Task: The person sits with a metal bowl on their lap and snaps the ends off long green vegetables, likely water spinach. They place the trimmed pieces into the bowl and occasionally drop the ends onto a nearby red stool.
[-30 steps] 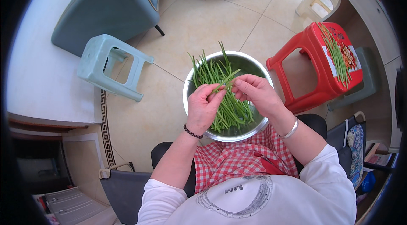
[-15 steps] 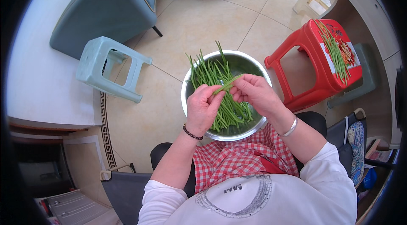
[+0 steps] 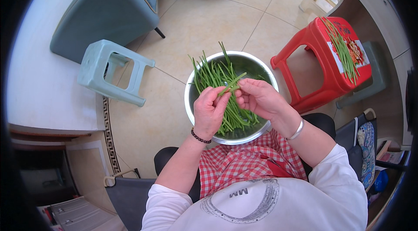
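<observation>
The fingers of the left hand (image 3: 210,110) pinch a green stem (image 3: 239,78) between thumb and forefinger near the frame's centre, its free tip slanting up and right. The right hand (image 3: 263,99) meets it from the right, thumb and forefinger closed on the same stem, the other fingers curled under. Both wrists angle inward; the left forearm rises steeply from the lower edge, the right slants in from lower right, with a beaded bracelet (image 3: 200,136) and a silver bangle (image 3: 297,129) respectively. Below the hands, a bundle of stems (image 3: 237,120) leans in a metal bowl (image 3: 244,141), some tips jutting past its upper-left rim. More green stalks (image 3: 345,55) lie on a red stool (image 3: 326,71) at upper right.
</observation>
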Available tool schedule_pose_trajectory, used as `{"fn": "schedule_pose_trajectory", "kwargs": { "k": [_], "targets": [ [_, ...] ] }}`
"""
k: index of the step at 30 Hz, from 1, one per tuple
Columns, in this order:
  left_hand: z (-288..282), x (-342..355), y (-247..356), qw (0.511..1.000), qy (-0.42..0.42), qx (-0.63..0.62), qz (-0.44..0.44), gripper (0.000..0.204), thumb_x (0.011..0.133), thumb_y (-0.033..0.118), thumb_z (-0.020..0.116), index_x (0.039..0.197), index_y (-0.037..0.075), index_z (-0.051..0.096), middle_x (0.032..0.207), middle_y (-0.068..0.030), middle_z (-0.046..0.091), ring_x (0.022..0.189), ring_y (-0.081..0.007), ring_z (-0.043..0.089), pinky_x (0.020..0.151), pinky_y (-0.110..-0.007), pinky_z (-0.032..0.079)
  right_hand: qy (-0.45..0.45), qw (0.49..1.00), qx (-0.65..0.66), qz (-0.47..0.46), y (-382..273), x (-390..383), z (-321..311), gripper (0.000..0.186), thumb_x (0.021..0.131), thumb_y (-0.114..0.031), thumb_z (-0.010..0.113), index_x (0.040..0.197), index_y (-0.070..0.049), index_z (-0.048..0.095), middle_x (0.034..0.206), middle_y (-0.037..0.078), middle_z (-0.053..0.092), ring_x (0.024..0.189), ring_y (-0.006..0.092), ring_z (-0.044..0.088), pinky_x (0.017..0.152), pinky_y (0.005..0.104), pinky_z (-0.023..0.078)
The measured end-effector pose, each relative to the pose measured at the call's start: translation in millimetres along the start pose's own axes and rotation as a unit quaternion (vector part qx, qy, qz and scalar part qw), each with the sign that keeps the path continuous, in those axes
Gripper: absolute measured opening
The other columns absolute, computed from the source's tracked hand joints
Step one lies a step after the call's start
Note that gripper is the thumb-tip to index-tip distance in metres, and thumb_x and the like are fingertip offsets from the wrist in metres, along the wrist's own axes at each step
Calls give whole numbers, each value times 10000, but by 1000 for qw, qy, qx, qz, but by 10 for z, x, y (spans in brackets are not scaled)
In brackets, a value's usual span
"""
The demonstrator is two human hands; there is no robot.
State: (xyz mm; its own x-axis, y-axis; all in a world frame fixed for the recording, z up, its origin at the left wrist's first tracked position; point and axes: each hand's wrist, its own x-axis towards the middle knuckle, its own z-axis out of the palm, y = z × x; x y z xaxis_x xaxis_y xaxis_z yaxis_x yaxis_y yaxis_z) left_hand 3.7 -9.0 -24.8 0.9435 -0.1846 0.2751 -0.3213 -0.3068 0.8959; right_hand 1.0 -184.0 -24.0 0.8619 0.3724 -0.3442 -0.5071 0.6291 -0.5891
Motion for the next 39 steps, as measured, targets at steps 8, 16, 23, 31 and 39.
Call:
{"fn": "schedule_pose_trajectory", "kwargs": {
  "k": [8,16,23,31,39],
  "targets": [
    [6,-5,-66,982,11,-162,-100,147,872,44,610,1005,-18,616,710,38,498,590,-34,435,531,-184,363,51,996,-77,18,40,13,-10,175,953,-214,511,885,-61,564,783,9,601,659,83,574,615,223,489],
    [-243,176,-178,858,131,-467,-167,140,930,99,549,1034,18,594,694,52,486,528,-25,357,480,-189,328,122,974,-188,-14,13,56,-78,198,947,-202,508,838,-50,574,743,0,585,617,70,548,564,204,460],
    [-629,306,-291,827,185,-511,-144,175,938,133,545,1072,27,582,652,67,399,541,-33,322,490,-197,307,193,939,-267,-102,-237,70,-214,244,933,-242,533,785,-54,578,690,-3,572,585,64,529,541,201,439],
    [-587,283,-283,838,124,-496,-192,176,945,134,528,1079,32,577,646,57,378,556,-46,340,494,-192,306,249,626,-738,-41,-361,186,-437,244,850,-270,626,894,-30,631,710,78,629,618,183,599,603,313,483],
    [-431,235,-211,849,72,-477,-217,140,927,101,552,1030,19,597,689,55,467,546,-42,357,472,-197,316,216,421,-869,144,-259,291,-534,321,785,-214,657,1076,-86,612,996,137,642,901,265,637,748,406,496]
  ]
}}
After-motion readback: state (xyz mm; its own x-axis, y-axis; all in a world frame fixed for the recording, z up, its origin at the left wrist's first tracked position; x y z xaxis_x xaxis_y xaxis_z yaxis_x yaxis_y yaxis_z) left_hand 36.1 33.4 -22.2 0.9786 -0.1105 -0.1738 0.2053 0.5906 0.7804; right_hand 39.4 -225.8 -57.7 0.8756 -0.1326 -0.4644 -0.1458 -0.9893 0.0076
